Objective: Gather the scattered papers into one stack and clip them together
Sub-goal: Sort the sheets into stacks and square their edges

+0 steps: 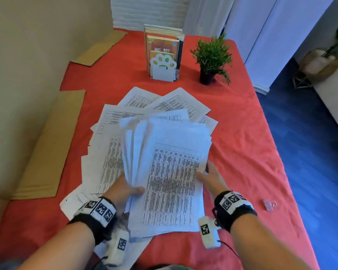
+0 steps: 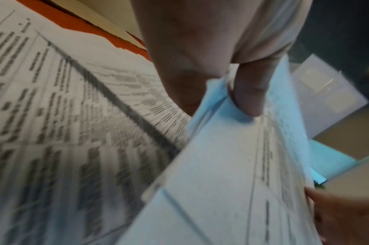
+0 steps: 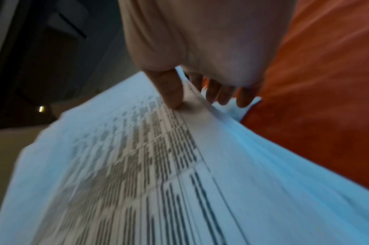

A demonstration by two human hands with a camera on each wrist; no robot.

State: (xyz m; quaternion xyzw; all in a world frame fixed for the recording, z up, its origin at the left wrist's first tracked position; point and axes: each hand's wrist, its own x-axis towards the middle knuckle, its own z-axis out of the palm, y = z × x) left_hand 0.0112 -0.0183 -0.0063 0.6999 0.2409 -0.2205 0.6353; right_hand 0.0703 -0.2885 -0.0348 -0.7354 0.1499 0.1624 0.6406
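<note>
gathering half done: left hand (image 1: 125, 190) and right hand (image 1: 210, 177) each pinch the fanned white printed-paper bundle (image 1: 170, 172); loose printed sheets (image 1: 113, 121) remain on desk, small clear binder clip (image 1: 269, 205) untouched.

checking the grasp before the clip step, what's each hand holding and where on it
Both hands hold the same bundle of printed papers. The left hand pinches its left long edge, thumb on top; the right hand pinches its right long edge, thumb on top.

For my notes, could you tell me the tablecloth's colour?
Red; the tablecloth shows best in the head view.
</note>
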